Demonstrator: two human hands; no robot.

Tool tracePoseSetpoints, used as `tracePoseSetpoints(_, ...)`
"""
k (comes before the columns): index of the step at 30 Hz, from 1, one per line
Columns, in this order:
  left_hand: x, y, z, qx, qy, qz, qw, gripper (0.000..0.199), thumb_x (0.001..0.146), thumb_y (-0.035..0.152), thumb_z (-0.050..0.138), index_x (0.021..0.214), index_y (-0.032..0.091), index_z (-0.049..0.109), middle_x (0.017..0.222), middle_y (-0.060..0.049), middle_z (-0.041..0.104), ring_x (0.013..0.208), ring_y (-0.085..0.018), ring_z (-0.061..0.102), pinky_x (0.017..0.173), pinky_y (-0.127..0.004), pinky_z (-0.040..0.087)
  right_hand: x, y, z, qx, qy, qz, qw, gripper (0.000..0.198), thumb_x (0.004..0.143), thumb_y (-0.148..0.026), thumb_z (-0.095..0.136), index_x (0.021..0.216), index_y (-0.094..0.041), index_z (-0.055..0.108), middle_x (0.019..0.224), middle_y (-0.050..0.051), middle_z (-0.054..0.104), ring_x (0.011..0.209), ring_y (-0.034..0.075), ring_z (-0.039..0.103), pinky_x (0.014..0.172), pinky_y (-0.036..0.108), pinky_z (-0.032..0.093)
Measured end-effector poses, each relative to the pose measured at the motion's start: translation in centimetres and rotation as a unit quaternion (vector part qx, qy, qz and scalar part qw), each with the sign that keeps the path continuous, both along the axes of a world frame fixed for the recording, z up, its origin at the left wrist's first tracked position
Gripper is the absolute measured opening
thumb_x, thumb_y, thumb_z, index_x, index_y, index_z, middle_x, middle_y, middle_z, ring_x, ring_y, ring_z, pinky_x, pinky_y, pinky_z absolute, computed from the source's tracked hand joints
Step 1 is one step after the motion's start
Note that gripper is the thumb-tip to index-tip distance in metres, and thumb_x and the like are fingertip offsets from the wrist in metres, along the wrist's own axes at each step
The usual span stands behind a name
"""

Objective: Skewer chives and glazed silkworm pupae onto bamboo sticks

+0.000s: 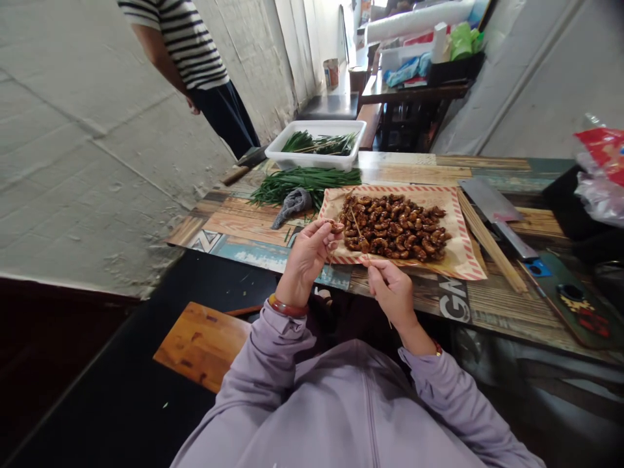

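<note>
My left hand (307,255) is closed, pinching a small brown glazed meat piece (334,226) between thumb and fingers at the left edge of a heap. In my closed right hand (391,286) is a thin wooden skewer (357,224), its tip pointing up and left across the heap. Whether a piece is threaded on it, I cannot tell. The heap of glossy brown meat pieces (402,227) lies on a sheet of paper with a red striped border (465,260). Beside that sheet, on the right, rests a bundle of bare skewers (492,244).
Long green chives (312,181) and a grey cloth (294,207) lie behind my left hand. Further back stands a white tub (316,162) holding more greens. A cleaver (490,198) is at right, near a dark green flat object (572,302). Someone in a striped shirt (188,45) stands at the left wall.
</note>
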State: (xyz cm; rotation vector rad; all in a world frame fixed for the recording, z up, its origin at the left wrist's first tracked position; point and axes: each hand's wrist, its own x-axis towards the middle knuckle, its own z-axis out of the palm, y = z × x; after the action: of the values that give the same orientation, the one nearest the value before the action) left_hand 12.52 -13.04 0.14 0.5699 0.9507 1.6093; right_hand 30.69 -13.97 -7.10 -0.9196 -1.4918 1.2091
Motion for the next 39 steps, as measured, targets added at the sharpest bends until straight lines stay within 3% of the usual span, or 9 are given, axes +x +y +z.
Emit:
tracePoseSetpoints(9,-0.6,-1.0,-0.6,0.020,0.017,0.044,0.999,0.032,0.065,0.030,0.088,0.089,0.015,0.072,0.070,0.000,0.069,0.064,-0.009,0.064,0.058,-0.018,0.047,0.5,-0.3,0.0,0.023,-0.073,0.088,0.993,0.026,0.093,-0.033,0.054,0.099,-0.016,0.072,0.053,-0.004,0.055,0.045,0.009,0.049,0.048,0.022,0.037)
tracePoseSetpoints(15,-0.8,-1.8,-0.7,0.022,0.001,0.026,0.999,0.034,0.064,0.030,0.088,0.091,0.014,0.072,0.085,-0.005,0.075,0.067,-0.008,0.064,0.054,-0.015,0.044,0.1,-0.3,-0.2,0.035,-0.109,0.083,0.990,0.027,0.092,-0.034,0.055,0.098,-0.015,0.073,0.052,-0.004,0.055,0.044,0.009,0.049,0.048,0.022,0.037)
tracePoseSetpoints(25,-1.5,-1.9,-1.4,-0.014,-0.035,0.042,0.998,0.035,0.063,0.028,0.089,0.088,0.012,0.071,0.069,0.001,0.068,0.053,-0.003,0.058,0.054,-0.014,0.046,0.2,-0.6,0.0,0.035,-0.118,0.095,0.988,0.028,0.091,-0.035,0.055,0.099,-0.015,0.073,0.051,-0.005,0.055,0.044,0.009,0.049,0.047,0.022,0.037)
tracePoseSetpoints(32,-1.9,-2.4,-1.1,0.015,-0.030,0.003,0.999,0.039,0.061,0.019,0.088,0.096,0.011,0.074,0.076,-0.002,0.071,0.062,-0.007,0.062,0.058,-0.018,0.045,-0.1,-0.5,-0.1,0.022,-0.112,0.086,0.990,0.028,0.091,-0.036,0.056,0.097,-0.015,0.073,0.051,-0.005,0.053,0.044,0.009,0.048,0.047,0.022,0.036)
tracePoseSetpoints(39,-1.6,-2.3,-1.4,0.008,-0.043,0.034,0.998,0.034,0.061,0.018,0.087,0.092,0.013,0.075,0.079,-0.002,0.071,0.066,-0.007,0.062,0.054,-0.017,0.040,0.0,-0.6,-0.1,0.035,-0.117,0.086,0.989,0.027,0.092,-0.035,0.056,0.097,-0.015,0.073,0.051,-0.005,0.054,0.044,0.009,0.050,0.048,0.022,0.038)
